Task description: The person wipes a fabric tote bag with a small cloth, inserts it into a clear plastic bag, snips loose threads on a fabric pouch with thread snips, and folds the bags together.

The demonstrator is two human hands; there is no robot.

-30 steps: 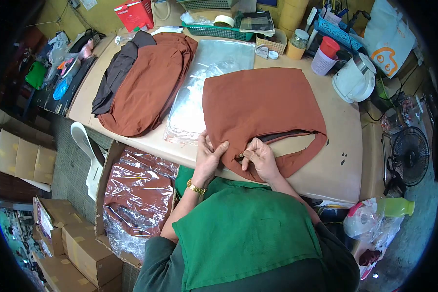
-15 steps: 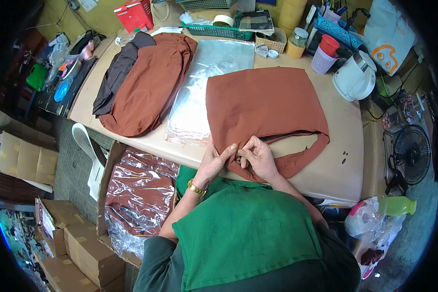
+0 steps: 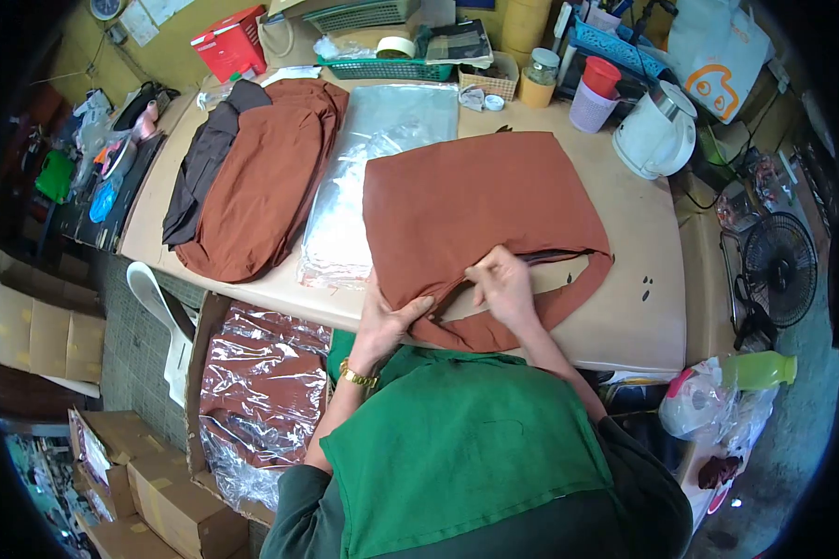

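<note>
A rust-brown cloth bag [image 3: 485,196] lies flat on the table, its opening and wide strap turned toward me. My left hand [image 3: 382,321] grips the bag's near left corner, where the strap joins, with the thumb on top. Further right, my right hand [image 3: 503,289] is closed in a pinch at the edge of the opening, fingers curled on the fabric. The strap [image 3: 559,303] loops below the right hand, and the tabletop shows through the gap. Dark lining is visible along part of the opening.
Clear plastic bags [image 3: 382,140] lie left of the cloth bag. Beyond them rest more brown cloth pieces [image 3: 261,186]. A carton [image 3: 196,382] with plastic-wrapped brown items stands below the table edge. A white kettle [image 3: 655,132] stands at the back right.
My right hand has moved away from my left, up along the opening's edge. My left hand keeps its hold on the corner. The whole view has shifted slightly.
</note>
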